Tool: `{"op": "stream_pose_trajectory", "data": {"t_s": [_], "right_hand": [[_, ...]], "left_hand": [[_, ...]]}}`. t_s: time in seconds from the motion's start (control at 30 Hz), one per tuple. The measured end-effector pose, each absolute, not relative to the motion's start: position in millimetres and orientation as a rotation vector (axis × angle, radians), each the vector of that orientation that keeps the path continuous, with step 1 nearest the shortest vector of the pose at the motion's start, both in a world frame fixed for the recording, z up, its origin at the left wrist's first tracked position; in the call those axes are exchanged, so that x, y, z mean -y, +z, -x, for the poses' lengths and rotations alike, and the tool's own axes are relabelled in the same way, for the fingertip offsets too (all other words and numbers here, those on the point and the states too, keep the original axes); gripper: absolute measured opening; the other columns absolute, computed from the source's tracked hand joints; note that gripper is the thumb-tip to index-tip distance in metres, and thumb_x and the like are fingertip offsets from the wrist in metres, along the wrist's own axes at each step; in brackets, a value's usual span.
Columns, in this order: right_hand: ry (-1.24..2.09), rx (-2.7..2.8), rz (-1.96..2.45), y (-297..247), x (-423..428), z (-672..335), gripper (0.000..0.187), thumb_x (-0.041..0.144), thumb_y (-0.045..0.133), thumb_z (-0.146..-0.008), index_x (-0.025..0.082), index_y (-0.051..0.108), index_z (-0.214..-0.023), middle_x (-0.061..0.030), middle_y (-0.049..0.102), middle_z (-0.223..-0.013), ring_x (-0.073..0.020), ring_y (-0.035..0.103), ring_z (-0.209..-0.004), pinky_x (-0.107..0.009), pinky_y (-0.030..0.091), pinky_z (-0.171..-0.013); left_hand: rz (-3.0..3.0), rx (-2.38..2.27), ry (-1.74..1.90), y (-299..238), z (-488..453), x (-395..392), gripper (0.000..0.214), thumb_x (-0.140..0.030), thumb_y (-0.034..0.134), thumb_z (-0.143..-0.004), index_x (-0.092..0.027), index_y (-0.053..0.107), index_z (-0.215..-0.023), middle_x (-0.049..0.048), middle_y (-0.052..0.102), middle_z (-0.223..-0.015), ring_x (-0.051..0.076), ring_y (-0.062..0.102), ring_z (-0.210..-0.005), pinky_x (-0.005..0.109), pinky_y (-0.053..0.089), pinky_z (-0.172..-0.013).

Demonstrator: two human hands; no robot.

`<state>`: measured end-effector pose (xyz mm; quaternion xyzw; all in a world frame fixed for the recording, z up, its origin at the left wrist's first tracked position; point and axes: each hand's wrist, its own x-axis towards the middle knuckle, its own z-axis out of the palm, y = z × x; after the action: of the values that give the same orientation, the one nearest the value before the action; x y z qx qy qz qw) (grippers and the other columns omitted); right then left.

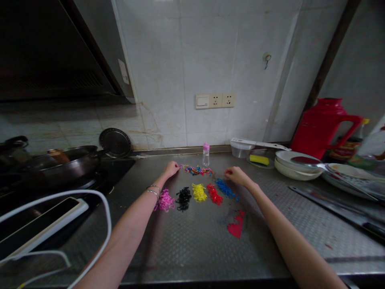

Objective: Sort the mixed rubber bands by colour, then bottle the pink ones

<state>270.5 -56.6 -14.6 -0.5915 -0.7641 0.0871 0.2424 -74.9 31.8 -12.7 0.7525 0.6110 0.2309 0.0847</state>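
The left hand (172, 169) and right hand (236, 176), grips unclear, flank the multicoloured loop pile (197, 171).

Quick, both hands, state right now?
Left hand: at the near end of the mixed-colour pile; grip too small to tell.
Right hand: fingers curled beside the blue pile; whether it holds anything cannot be told.

The person stretches both arms forward, bare along the visible length. The left arm (128, 239) slants up and rightward from the lower left to the left hand (171, 169), whose fingers (177, 165) point inward, their tips drawn close together. The right arm (288, 237) slants up and leftward; the right hand (236, 176) is turned inward, its fingers loosely curled. The hands stand apart, facing each other, nearly level.
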Motion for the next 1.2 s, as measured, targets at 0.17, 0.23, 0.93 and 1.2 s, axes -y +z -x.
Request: {"op": "stream_pose_trajectory", "data": {"t_s": [0.17,0.23,0.93,1.2], "right_hand": [[0.231,2.095,1.620,-16.1,57.1,-270.4,0.023,0.026,0.047,-0.068,0.015,0.066,-0.075,-0.0048,0.064,-0.067,-0.0130,0.055,-0.062,-0.018,0.036,-0.056],[0.232,2.097,1.623,-17.1,57.0,-270.4,0.022,0.025,0.047,-0.068,0.015,0.066,-0.074,-0.0049,0.064,-0.067,-0.0130,0.055,-0.062,-0.018,0.035,-0.055],[0.258,2.048,1.601,-21.4,58.4,-268.3,0.021,0.026,0.049,-0.068,0.016,0.067,-0.075,-0.0048,0.066,-0.070,-0.0147,0.058,-0.065,-0.020,0.039,-0.060],[0.261,1.988,1.649,-22.7,58.2,-260.8,0.022,0.025,0.049,-0.068,0.018,0.067,-0.079,-0.0042,0.066,-0.073,-0.0144,0.058,-0.067,-0.020,0.040,-0.060]], "left_hand": [[-2.268,-1.756,0.739,-6.9,81.3,-28.8,0.017,-0.018,0.053,-0.066,-0.012,0.067,-0.073,0.0084,0.066,-0.075,0.015,0.057,-0.067,0.023,0.040,-0.063],[-2.291,-1.704,0.777,-2.5,89.1,-25.9,0.017,-0.018,0.053,-0.065,-0.011,0.068,-0.071,0.0082,0.066,-0.073,0.014,0.057,-0.066,0.022,0.040,-0.062],[-2.025,-1.209,0.060,48.8,145.1,67.6,0.021,-0.031,0.067,-0.051,-0.017,0.069,-0.066,0.0009,0.064,-0.060,0.010,0.049,-0.053,0.018,0.033,-0.049],[-1.946,-1.358,0.484,34.3,141.8,48.0,0.033,-0.040,0.060,-0.059,-0.013,0.067,-0.077,-0.0006,0.055,-0.053,0.006,0.040,-0.044,0.018,0.028,-0.042]]}}
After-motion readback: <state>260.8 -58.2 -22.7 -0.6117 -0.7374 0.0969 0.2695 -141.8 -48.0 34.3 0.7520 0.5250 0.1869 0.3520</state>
